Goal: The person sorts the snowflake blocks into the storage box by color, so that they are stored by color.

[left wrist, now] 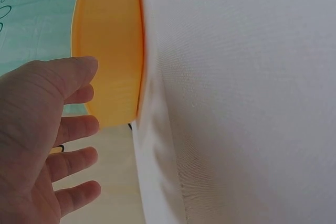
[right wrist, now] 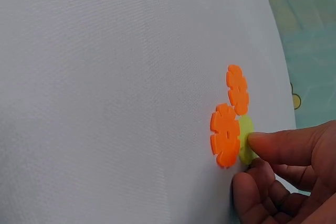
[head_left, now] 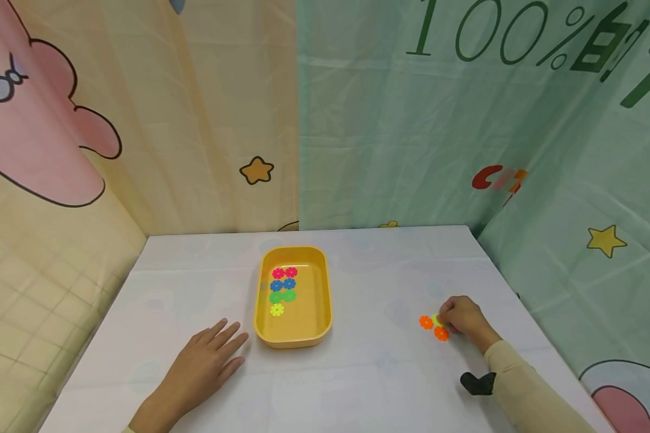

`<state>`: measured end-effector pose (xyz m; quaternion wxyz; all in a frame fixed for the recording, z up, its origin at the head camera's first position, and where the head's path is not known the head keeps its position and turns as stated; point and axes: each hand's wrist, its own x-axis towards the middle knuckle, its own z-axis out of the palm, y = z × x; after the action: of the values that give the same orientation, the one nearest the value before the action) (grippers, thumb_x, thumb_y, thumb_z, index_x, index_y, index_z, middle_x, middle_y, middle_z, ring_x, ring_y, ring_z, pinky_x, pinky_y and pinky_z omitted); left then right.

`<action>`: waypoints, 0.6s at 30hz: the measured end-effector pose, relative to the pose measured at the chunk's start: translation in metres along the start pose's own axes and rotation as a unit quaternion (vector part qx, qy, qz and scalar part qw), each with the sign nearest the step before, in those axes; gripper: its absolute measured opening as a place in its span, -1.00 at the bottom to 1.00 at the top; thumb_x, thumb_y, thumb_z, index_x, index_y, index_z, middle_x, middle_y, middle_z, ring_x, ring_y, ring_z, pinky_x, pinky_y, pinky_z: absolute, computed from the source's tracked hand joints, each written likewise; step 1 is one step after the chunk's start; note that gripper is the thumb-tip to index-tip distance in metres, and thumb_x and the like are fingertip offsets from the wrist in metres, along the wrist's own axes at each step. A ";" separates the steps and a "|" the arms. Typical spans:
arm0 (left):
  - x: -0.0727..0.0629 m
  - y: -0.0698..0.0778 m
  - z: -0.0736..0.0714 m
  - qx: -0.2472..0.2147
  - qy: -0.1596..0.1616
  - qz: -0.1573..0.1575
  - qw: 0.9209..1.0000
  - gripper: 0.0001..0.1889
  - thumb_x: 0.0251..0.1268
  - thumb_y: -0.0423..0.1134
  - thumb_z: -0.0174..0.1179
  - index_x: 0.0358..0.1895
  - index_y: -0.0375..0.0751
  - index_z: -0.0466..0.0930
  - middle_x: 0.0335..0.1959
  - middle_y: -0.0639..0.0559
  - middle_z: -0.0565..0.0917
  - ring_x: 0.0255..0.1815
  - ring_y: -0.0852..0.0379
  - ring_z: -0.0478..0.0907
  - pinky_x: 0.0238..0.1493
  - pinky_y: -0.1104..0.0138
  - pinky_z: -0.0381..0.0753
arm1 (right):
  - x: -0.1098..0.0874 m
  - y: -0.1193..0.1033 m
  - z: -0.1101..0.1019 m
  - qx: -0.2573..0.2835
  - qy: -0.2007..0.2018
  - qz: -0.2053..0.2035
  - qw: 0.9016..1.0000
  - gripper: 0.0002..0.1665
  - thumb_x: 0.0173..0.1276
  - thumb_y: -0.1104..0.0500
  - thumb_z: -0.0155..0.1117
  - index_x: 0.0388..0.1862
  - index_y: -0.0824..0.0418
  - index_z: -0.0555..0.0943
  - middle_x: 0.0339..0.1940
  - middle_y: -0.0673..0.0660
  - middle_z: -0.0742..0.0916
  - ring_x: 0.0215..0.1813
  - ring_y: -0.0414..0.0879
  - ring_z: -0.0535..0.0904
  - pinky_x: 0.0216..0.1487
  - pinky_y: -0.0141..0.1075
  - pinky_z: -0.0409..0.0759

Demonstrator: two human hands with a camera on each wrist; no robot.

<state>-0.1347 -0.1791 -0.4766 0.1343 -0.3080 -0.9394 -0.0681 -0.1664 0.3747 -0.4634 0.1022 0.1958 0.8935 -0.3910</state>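
My right hand (head_left: 464, 320) pinches a yellow snowflake disc (right wrist: 245, 139) at the table's right side, thumb on its edge and the other fingers curled. Beside that disc two orange snowflake discs (head_left: 426, 322) lie on the table. My left hand (head_left: 201, 362) is held with spread fingers near the left side of the yellow tray (head_left: 293, 344), holding nothing. In the tray are pairs of pink discs (head_left: 278, 273), blue discs (head_left: 276, 285) and green discs (head_left: 275, 297), with one yellow disc (head_left: 277, 310) below them. In the left wrist view, the left fingers appear in front of the tray's outer wall.
A white cloth covers the table (head_left: 368, 385). Printed curtains (head_left: 379, 138) stand behind and at both sides of it. A black piece (head_left: 478, 383) sticks out at the right sleeve (head_left: 525, 379).
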 end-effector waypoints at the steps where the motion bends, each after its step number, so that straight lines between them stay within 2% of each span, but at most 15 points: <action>1: 0.000 0.000 0.000 -0.001 0.000 0.000 1.000 -0.50 0.19 -0.01 0.45 0.20 -0.04 0.70 0.25 -0.08 0.67 0.36 -0.21 0.52 0.22 -0.11 0.57 | 0.000 0.000 0.000 0.002 0.000 0.001 1.000 -0.86 0.27 0.37 0.31 -0.25 0.41 0.54 -0.31 0.22 0.62 -0.42 -0.07 0.50 -0.41 -0.31 0.56; 8: 0.000 0.001 0.001 -0.004 -0.008 -0.002 1.000 -0.50 0.22 0.00 0.44 0.22 -0.04 0.69 0.27 -0.09 0.66 0.37 -0.22 0.50 0.23 -0.12 0.56 | -0.001 0.002 -0.001 -0.012 -0.006 -0.005 1.000 -0.72 0.21 0.36 0.36 -0.11 0.44 0.57 -0.26 0.23 0.62 -0.38 -0.05 0.51 -0.38 -0.31 0.58; 18: 0.001 0.002 0.001 -0.006 -0.006 -0.001 1.000 -0.50 0.21 0.00 0.44 0.21 -0.04 0.69 0.27 -0.08 0.65 0.37 -0.21 0.51 0.22 -0.12 0.57 | -0.004 0.002 0.003 -0.057 -0.007 -0.019 0.998 -0.82 0.21 0.33 0.40 -0.28 0.37 0.56 -0.37 0.17 0.60 -0.37 -0.02 0.49 -0.38 -0.28 0.51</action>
<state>-0.1346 -0.1770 -0.4768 0.1267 -0.3080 -0.9402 -0.0717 -0.1617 0.3721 -0.4651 0.1120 0.1696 0.9171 -0.3431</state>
